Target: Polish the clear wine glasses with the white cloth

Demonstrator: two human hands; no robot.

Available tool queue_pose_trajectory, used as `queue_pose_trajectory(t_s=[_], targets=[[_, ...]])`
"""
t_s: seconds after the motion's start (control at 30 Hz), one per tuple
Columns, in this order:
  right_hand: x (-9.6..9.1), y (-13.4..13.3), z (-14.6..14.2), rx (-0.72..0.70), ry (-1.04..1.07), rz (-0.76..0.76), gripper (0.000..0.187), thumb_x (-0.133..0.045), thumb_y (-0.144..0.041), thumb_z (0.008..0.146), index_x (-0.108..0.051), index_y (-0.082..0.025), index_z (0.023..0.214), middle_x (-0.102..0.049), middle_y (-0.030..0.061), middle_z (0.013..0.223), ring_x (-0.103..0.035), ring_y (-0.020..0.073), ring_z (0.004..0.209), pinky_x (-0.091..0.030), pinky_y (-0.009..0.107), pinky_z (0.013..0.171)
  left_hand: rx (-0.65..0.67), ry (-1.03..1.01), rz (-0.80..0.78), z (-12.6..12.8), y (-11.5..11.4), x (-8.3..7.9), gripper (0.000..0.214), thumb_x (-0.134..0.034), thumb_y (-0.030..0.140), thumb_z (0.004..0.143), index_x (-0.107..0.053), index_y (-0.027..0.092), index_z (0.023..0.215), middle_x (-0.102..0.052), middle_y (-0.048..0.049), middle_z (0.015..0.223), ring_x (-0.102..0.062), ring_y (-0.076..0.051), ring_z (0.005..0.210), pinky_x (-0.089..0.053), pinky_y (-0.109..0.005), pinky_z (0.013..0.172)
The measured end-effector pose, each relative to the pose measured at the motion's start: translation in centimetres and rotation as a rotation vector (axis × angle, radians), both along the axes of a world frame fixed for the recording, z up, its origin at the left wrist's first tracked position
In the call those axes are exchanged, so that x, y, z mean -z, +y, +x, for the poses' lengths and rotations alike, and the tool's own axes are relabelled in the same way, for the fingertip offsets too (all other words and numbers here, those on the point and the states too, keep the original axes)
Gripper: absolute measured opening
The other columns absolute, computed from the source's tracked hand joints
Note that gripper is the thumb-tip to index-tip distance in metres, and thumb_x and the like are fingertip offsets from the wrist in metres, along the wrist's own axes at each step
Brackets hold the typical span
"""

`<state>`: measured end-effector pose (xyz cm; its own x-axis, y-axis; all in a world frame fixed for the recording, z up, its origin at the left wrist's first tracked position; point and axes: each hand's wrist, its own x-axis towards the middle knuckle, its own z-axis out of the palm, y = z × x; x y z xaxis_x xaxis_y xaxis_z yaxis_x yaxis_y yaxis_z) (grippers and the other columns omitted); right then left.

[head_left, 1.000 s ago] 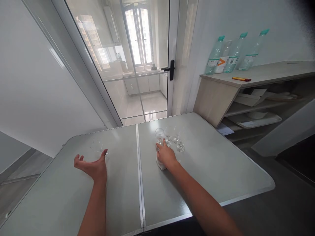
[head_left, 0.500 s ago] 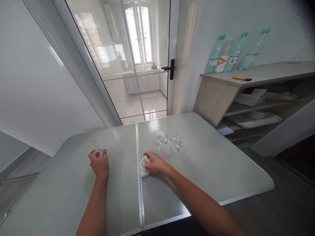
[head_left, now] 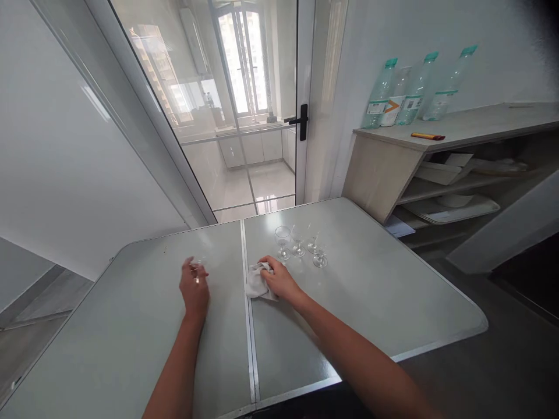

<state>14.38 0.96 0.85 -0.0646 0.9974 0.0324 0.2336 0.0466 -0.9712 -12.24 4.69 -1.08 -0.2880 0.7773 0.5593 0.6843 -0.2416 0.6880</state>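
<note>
My left hand (head_left: 195,289) is closed around a clear glass (head_left: 200,265), on the left half of the table. The glass is see-through and smeared by motion, so its outline is faint. A crumpled white cloth (head_left: 257,284) is bunched in my right hand (head_left: 279,279), beside the table's middle seam. Just beyond the right hand, several small stemmed glasses (head_left: 283,235) stand upright in a loose group.
The grey-green table (head_left: 371,291) has a metal edge and a seam (head_left: 251,343). A glass door (head_left: 262,174) with a black handle (head_left: 303,122) stands behind it. At right, a shelf unit (head_left: 375,169) holds plastic bottles (head_left: 410,96) and a yellow-red packet (head_left: 428,136).
My left hand has moved right, toward the seam, with the glass. My right hand has shifted slightly away from me with the cloth, which now hangs more spread out.
</note>
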Motion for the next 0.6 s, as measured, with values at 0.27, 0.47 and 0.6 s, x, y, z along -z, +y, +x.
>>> queue_pose_trajectory(t_s=[0.27,0.47,0.6], targets=[[-1.8,-1.0,0.3,0.339,0.106,0.279,0.026,-0.053,-0.031,0.091,-0.06,-0.023,0.114,-0.072,0.0041,0.101,-0.067,0.0204,0.089,-0.048,0.029,0.075,0.551,0.488,-0.107,3.1,-2.5,-1.1,0.046,-0.045,0.035,0.101,-0.048,0.021,0.144,-0.063,-0.0009,0.083,-0.058,-0.015,0.069,-0.048,-0.028,0.072],[-1.9,-1.8,-0.5,0.009,0.024,0.358,0.03,-0.054,-0.023,0.091,-0.057,-0.025,0.121,-0.074,0.0002,0.088,-0.062,0.0158,0.066,-0.045,0.026,0.067,0.568,0.527,-0.124,4.2,-2.9,-0.8,0.042,-0.048,0.035,0.099,-0.053,0.02,0.138,-0.064,0.0007,0.078,-0.058,-0.014,0.064,-0.046,-0.026,0.067],[-2.0,-1.8,0.2,-0.221,-0.009,0.4,0.049,-0.054,-0.019,0.092,-0.045,-0.025,0.14,-0.071,0.0008,0.092,-0.06,0.0164,0.073,-0.045,0.028,0.072,0.542,0.481,-0.144,4.2,-3.2,-0.8,0.039,-0.049,0.036,0.098,-0.057,0.018,0.131,-0.067,-0.0003,0.081,-0.058,-0.013,0.06,-0.045,-0.026,0.064]])
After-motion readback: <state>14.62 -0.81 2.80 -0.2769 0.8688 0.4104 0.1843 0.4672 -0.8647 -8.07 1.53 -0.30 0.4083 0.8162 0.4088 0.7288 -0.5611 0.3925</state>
